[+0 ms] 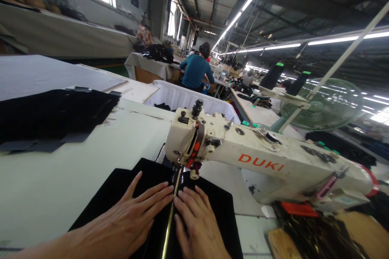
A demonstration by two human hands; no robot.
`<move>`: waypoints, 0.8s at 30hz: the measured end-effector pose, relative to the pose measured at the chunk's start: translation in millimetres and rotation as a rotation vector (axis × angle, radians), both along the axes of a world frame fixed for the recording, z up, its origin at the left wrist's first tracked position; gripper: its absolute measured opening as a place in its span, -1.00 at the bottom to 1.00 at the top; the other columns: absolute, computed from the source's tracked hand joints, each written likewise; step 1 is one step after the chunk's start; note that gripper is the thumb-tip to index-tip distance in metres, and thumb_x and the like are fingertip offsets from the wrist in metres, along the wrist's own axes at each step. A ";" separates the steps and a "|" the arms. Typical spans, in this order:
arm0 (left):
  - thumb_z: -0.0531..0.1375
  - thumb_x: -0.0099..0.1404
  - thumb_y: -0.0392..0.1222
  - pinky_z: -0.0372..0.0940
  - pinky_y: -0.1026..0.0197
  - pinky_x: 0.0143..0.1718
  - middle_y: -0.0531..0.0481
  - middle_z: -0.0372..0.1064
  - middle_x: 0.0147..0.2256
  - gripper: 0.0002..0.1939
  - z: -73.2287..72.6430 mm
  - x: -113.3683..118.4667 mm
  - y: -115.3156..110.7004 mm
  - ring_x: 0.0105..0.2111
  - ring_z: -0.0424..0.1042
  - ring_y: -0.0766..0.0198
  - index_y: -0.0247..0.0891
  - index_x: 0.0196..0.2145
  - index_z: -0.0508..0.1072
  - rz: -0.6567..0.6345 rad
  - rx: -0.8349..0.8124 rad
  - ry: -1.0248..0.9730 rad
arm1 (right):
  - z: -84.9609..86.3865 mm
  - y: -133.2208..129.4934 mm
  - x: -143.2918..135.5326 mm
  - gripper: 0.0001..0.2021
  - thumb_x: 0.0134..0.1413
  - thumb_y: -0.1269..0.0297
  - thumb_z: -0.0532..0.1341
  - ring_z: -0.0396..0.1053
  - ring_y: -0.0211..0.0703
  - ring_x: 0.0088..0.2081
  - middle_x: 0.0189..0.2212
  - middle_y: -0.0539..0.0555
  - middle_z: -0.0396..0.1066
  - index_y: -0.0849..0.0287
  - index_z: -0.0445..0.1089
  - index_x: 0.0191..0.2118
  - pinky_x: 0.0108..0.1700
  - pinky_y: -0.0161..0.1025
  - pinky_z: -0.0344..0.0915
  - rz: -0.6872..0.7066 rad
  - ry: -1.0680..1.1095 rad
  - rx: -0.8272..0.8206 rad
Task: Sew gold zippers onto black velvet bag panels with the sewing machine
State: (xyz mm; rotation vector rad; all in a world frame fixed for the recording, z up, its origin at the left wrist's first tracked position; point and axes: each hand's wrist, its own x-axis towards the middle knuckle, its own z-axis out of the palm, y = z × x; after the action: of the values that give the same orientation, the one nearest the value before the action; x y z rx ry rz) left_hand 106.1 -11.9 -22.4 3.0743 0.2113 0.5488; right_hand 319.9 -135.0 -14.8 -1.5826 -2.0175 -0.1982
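Your two hands lie palm down and flat, fingers stretched out and closed on nothing. Your left hand [127, 215] comes in from the lower left with its forearm slanting up, fingertips pointing right and one finger splayed away from the rest. Your right hand [199, 218] reaches up from the bottom edge, fingers slightly bent and angled up and to the left. Both press on one black fabric piece [220, 206], their fingertips meeting at either side of one gold-toothed zipper [169, 226]. That zipper runs up the fabric, between your hands, to the needle area of one DUKI sewing machine [225, 149]. The fabric lies on the desk [133, 133] before you.

To your left sits one stack of black fabric pieces [54, 119]; how many it contains you can't tell. Right of your hands are one pink-handled tool [327, 187] on the machine and one red item [299, 209] beneath it. Beyond stand one white bin [194, 96], two black thread cones [272, 76] with green tops, one green fan [322, 103] and a blue-topped co-worker [195, 71].
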 end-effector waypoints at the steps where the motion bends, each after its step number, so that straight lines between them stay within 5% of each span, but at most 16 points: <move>1: 0.02 0.27 -0.50 -0.79 -0.10 0.35 0.10 -0.01 0.42 -0.11 -1.3 0.9 -1.0 0.40 0.02 0.22 -0.04 0.48 -0.12 0.011 -0.015 0.019 | -0.1 0.0 0.1 -0.67 0.31 0.39 0.15 0.46 -0.01 0.13 0.05 0.06 0.54 0.15 0.43 0.14 0.28 0.09 0.33 0.003 0.000 0.004; 5: 0.06 0.46 -0.31 -0.73 -0.11 0.37 0.03 -0.03 0.42 -0.25 -4.1 2.9 -5.0 0.39 0.05 0.20 -0.10 0.49 -0.16 0.056 -0.084 0.061 | -1.1 0.1 -0.1 -0.69 0.31 0.39 0.14 0.47 -0.03 0.12 0.03 0.09 0.55 0.17 0.44 0.11 0.29 0.05 0.32 0.001 0.013 0.030; 8: 0.13 0.51 -0.05 -0.45 -0.11 0.45 -0.02 0.05 0.39 -0.26 -3.6 2.3 -6.5 0.35 0.16 0.12 -0.08 0.48 -0.15 0.067 -0.147 0.027 | -1.8 0.5 0.2 -0.67 0.31 0.39 0.14 0.47 -0.04 0.12 0.05 0.08 0.54 0.15 0.42 0.14 0.30 0.04 0.31 -0.002 0.015 0.033; 17: 0.16 0.46 -0.06 0.04 -0.20 0.39 0.07 0.04 0.41 -0.27 -9.8 -1.5 -8.4 0.36 0.13 -0.01 0.05 0.46 -0.06 0.138 -0.129 0.003 | -7.1 1.9 3.5 -0.64 0.31 0.37 0.14 0.47 -0.02 0.12 0.08 0.06 0.52 0.15 0.40 0.18 0.27 0.07 0.34 0.013 -0.024 0.001; 24: 0.10 0.50 -0.01 0.01 -0.27 0.37 -0.02 -0.04 0.43 -0.25 -11.5 -3.3 -7.2 0.37 0.11 -0.04 0.01 0.48 -0.18 0.127 -0.173 0.081 | -6.5 3.0 2.4 -0.66 0.29 0.39 0.14 0.47 -0.02 0.12 0.07 0.06 0.53 0.18 0.43 0.14 0.30 0.04 0.32 0.022 -0.027 0.016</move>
State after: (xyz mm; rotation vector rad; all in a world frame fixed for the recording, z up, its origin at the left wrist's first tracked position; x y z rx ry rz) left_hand 102.8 -19.1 -33.9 2.9310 0.4334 0.3870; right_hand 322.3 -131.9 -21.3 -1.5547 -2.0479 -0.2275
